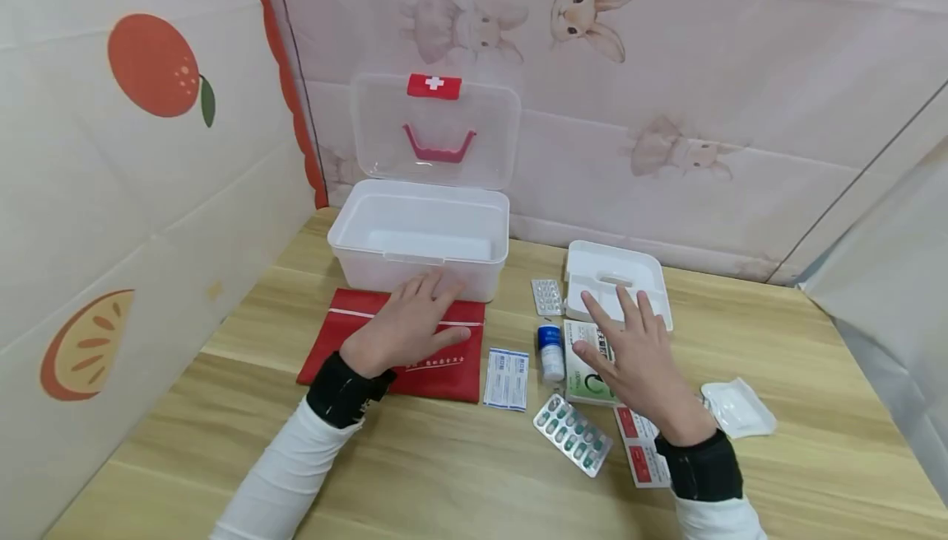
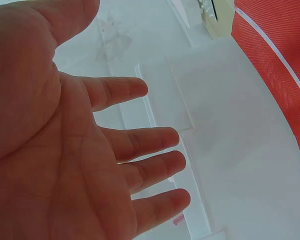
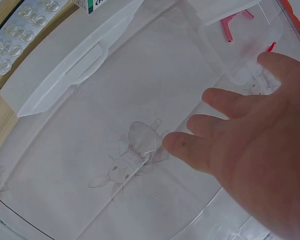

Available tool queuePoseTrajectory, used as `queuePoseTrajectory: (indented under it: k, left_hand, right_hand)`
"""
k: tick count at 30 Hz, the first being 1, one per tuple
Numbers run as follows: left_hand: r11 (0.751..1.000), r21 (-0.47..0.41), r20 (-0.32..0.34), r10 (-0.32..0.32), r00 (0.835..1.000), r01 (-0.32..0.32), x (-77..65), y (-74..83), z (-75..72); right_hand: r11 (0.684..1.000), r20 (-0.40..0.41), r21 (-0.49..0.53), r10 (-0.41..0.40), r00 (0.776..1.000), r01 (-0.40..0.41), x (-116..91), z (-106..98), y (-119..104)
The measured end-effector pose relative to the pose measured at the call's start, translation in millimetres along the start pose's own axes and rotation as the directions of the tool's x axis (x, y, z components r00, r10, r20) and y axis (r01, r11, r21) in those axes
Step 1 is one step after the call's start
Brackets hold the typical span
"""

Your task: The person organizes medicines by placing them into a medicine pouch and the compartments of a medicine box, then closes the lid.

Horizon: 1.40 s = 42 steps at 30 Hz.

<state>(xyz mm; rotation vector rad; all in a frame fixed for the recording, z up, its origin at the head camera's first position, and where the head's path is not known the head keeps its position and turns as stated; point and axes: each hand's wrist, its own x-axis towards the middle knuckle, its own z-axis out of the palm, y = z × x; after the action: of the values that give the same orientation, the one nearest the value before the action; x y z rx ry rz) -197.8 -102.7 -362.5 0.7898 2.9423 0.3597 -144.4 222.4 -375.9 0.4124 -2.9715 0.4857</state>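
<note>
My left hand (image 1: 406, 328) is held with straight, spread fingers over the red zip pouch (image 1: 452, 379), its fingertips overlapping the front wall of the white first-aid box (image 1: 370, 270). The left wrist view shows its bare palm and, beyond the fingers, the box's pale wall (image 2: 235, 130). The box stands with its clear lid (image 1: 385, 145) raised. My right hand (image 1: 643, 367) hovers, fingers apart, over a green-and-white medicine box (image 1: 581, 388) and the front of a white tray insert (image 1: 643, 264). Neither hand holds anything. Part of a red-and-white packet (image 1: 640, 453) hides under the right wrist.
Between the hands lie blue-and-white sachets (image 1: 507, 379), a blue-capped bottle (image 1: 551, 355) and a blister pack of green capsules (image 1: 573, 435). A smaller blister pack (image 1: 546, 297) lies beside the tray. A small white plastic tray (image 1: 739, 408) is at right. Fabric walls (image 1: 741, 54) border the table.
</note>
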Motion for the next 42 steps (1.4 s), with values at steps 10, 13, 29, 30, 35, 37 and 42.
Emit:
queuePoseTrajectory:
  k: [10, 13, 29, 30, 35, 37, 42]
  left_hand:
    - [0.999, -0.009, 0.043, -0.039, 0.998, 0.040, -2.0, -3.8, 1.8]
    - [0.998, -0.002, 0.068, -0.063, 0.996, 0.063, -1.9, -3.9, 2.8]
    - [0.987, 0.031, 0.143, -0.159, 0.977, 0.157, -3.4, -11.3, 3.6]
    - [0.986, 0.030, 0.142, -0.166, 0.976, 0.163, -3.4, -13.2, 3.5]
    - [0.985, 0.043, 0.152, -0.174, 0.973, 0.169, -1.1, -23.4, 7.6]
    - [0.984, 0.042, 0.161, -0.176, 0.971, 0.171, 0.7, -26.9, 10.3]
    - [0.977, 0.023, 0.208, -0.213, 0.955, 0.213, 6.3, -38.3, 19.1]
  right_hand:
    - [1.000, 0.001, 0.012, -0.003, 1.000, 0.003, -0.8, 2.4, -0.3]
    - [1.000, -0.002, 0.016, 0.001, 1.000, -0.001, -0.8, 2.2, -0.4]
    - [1.000, -0.008, 0.021, -0.002, 1.000, 0.002, -1.1, 1.0, -0.3]
    - [1.000, -0.008, 0.021, -0.001, 1.000, 0.001, -1.0, 0.9, -0.2]
    - [1.000, -0.007, 0.016, 0.001, 1.000, -0.001, -0.9, 0.1, -0.3]
    - [1.000, -0.007, 0.015, 0.002, 1.000, -0.002, -1.2, -0.1, -0.4]
    - [1.000, -0.007, 0.020, 0.006, 1.000, -0.006, -1.8, -0.4, -0.2]
